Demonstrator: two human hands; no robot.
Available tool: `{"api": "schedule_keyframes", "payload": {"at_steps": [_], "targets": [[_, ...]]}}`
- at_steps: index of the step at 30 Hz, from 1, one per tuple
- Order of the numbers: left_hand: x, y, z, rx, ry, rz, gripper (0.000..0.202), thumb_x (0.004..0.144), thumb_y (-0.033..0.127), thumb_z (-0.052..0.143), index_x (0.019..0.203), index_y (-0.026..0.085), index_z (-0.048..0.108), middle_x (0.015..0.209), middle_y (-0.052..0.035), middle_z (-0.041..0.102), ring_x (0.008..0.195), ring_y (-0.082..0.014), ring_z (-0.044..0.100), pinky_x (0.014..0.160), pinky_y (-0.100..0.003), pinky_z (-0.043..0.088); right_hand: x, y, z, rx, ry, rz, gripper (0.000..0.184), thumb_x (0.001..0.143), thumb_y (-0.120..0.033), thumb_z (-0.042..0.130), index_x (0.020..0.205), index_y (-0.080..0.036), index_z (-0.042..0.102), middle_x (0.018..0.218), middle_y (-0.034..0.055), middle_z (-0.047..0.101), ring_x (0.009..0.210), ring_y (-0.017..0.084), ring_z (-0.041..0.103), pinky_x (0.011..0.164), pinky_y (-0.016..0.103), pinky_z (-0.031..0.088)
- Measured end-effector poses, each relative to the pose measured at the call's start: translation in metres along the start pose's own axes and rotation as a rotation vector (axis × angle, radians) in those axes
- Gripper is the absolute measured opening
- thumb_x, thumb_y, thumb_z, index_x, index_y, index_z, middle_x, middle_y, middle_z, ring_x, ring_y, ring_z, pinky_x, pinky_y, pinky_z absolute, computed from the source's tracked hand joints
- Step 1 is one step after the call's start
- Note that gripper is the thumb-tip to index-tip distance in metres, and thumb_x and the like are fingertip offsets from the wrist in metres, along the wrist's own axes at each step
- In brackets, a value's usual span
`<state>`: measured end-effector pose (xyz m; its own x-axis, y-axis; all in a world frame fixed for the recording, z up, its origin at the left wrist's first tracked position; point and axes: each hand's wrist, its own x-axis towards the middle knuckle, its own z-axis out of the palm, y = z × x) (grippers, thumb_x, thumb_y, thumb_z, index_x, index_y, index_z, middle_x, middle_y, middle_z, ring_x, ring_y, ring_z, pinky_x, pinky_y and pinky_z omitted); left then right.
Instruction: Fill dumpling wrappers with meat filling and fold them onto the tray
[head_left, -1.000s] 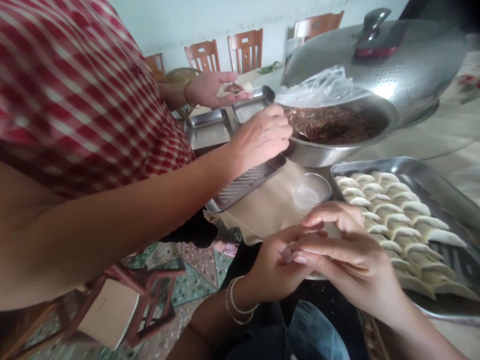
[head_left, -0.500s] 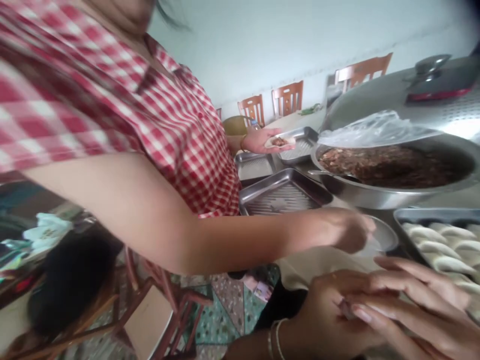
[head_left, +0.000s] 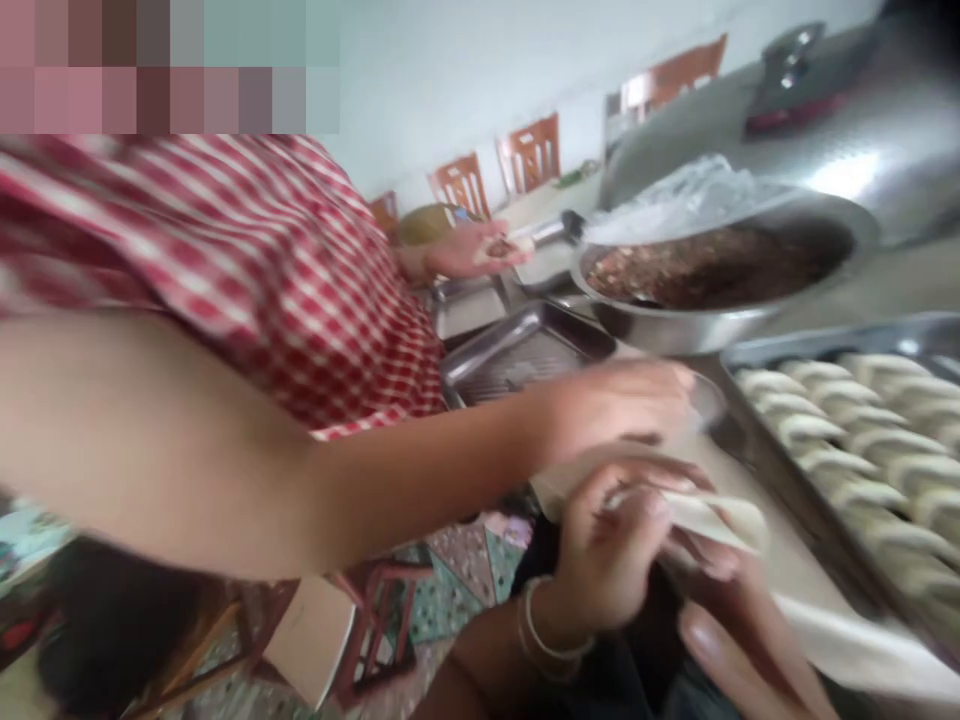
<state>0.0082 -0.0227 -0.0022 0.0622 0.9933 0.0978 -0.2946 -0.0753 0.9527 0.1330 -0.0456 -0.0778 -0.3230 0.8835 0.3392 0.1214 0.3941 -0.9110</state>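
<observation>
My left hand (head_left: 611,555), with pale bracelets at the wrist, pinches a pale folded dumpling (head_left: 720,518) between thumb and fingers. My right hand (head_left: 757,620) comes from the lower right, its fingers curled against the dumpling's side and its thumb lower down, apart from it. Any filling inside is hidden. Just beyond, a co-worker's hand (head_left: 615,400) reaches over the pale work surface, blurred. That person's other hand (head_left: 465,250) holds out an open wrapper with filling (head_left: 501,247).
Rows of dumplings (head_left: 862,440) fill a metal tray (head_left: 772,350) at right. A large steel bowl (head_left: 697,325) of dark filling, partly covered by plastic film (head_left: 675,205), stands behind. Another metal tray (head_left: 532,340) lies left of it. The co-worker's arm (head_left: 420,480) crosses in front.
My hands, earlier overlapped with fingers extended, now sit apart with the dumpling visible between them. The co-worker's near hand has opened out from a curled shape. The view has shifted right.
</observation>
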Motion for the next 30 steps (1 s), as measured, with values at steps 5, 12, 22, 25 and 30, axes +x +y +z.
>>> {"api": "schedule_keyframes", "payload": {"at_steps": [5,12,22,25,30], "targets": [[0.002,0.01,0.003,-0.065,0.011,0.099,0.014,0.089,0.035,0.058,0.091,0.022,0.057,0.108,-0.0065,0.066,0.106,-0.023,0.065,0.092,-0.043,0.055,0.004,-0.056,0.002,0.251,-0.073,0.164,0.072,0.092,-0.041,0.048,0.15,-0.032,0.008,0.154,0.0086,0.028,0.144,0.023,0.026,0.118,0.049,0.027],[0.003,0.005,0.001,-0.022,-0.046,0.256,0.01,0.093,0.022,0.052,0.099,0.022,0.06,0.108,-0.0061,0.064,0.109,-0.0216,0.064,0.081,-0.034,0.06,0.023,-0.061,-0.007,0.206,-0.081,0.055,0.08,0.091,-0.048,0.05,0.149,-0.036,-0.003,0.153,0.0067,0.022,0.145,0.026,0.021,0.117,0.049,0.028],[-0.002,0.004,-0.003,-0.012,0.017,0.235,0.016,0.09,0.019,0.056,0.103,0.029,0.058,0.104,0.0002,0.068,0.064,-0.0098,0.067,0.049,-0.02,0.056,0.027,-0.06,-0.005,-0.113,0.064,-0.08,0.069,0.09,-0.04,0.053,0.148,-0.034,0.017,0.147,0.0048,0.028,0.142,0.026,0.02,0.118,0.051,0.027],[-0.001,0.007,0.0,-0.144,-0.037,0.123,0.029,0.09,0.03,0.059,0.117,0.033,0.051,0.103,0.0008,0.069,0.048,-0.0049,0.061,0.043,-0.017,0.053,0.029,-0.062,-0.007,-0.127,0.053,-0.106,0.065,0.088,-0.043,0.054,0.145,-0.034,0.024,0.139,0.0044,0.041,0.139,0.026,0.026,0.118,0.052,0.026],[0.002,0.008,-0.003,-0.191,-0.103,0.016,0.024,0.092,0.038,0.053,0.112,0.026,0.062,0.089,-0.0004,0.068,0.046,-0.0024,0.057,0.045,-0.015,0.052,0.025,-0.065,-0.006,-0.076,0.063,-0.069,0.072,0.089,-0.046,0.053,0.149,-0.033,0.014,0.149,0.0073,0.025,0.143,0.029,0.02,0.117,0.054,0.027]]}}
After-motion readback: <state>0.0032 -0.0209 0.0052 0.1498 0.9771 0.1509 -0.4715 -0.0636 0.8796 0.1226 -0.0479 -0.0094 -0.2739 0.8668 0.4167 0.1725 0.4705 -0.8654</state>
